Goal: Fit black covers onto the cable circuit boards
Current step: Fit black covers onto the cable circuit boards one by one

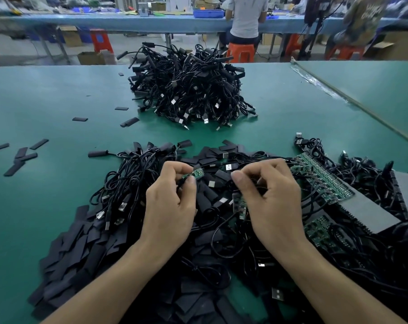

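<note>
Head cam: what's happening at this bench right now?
A person works over a heap of black cables on a green table. The left hand pinches a bare green circuit board, no cover on it yet. The right hand is curled beside it; what its fingers hold is unclear. Loose black covers lie lower left, more bare boards right, a cable pile behind.

table (58,94): matt green mat | covers (65,249): matt black | USB plugs (205,120): shiny metal
</note>
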Demonstrator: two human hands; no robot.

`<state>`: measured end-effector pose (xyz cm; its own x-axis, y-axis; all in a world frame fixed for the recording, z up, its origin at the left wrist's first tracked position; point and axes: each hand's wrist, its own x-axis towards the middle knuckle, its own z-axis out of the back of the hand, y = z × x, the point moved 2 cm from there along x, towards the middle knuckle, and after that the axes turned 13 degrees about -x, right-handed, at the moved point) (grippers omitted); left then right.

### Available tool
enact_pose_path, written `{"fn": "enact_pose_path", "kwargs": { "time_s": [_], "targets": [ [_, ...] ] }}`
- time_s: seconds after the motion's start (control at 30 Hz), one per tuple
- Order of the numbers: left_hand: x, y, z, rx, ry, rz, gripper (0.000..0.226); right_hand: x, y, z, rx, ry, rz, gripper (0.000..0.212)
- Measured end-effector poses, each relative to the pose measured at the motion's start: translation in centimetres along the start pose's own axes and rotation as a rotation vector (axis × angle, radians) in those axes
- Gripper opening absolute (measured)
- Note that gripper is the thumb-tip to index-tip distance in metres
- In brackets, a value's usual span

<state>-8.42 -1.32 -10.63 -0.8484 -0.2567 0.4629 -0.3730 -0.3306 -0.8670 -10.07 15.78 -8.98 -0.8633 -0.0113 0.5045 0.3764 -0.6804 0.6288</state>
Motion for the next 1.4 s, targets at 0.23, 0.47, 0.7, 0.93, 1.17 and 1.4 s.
{"fn": "enact_pose_path", "kwargs": {
  "time_s": [0.23,0.47,0.7,0.93,1.17,1.4],
  "targets": [
    [-0.4,-0.5,-0.4,-0.154,0.146,-0.073,0.024,-0.3,0.6,-0.5,0.484,0.173,-0.080,0.019],
    [-0.2,-0.3,-0.2,-0.337,0.202,0.023,0.013,-0.4,0.4,-0.8,0.474,0.223,-0.068,0.011],
    [0.1,0.0,-0.1,-0.437,0.168,0.109,0.016,-0.5,0.6,-0.8,0.390,0.254,0.000,0.027],
    [0.0,0.1,-0.2,-0.405,0.199,0.152,0.019,-0.2,0.1,-0.6,0.278,0.162,-0.005,0.032],
    [0.1,0.1,0.1,-0.459,0.149,0.182,0.025,0.0,-0.3,-0.6,0.320,0.156,-0.093,0.027],
    [0.2,0.1,0.3,-0.448,0.124,0.181,0.029,0.0,-0.4,-0.7,0.382,0.185,-0.127,0.026]
  ]
}}
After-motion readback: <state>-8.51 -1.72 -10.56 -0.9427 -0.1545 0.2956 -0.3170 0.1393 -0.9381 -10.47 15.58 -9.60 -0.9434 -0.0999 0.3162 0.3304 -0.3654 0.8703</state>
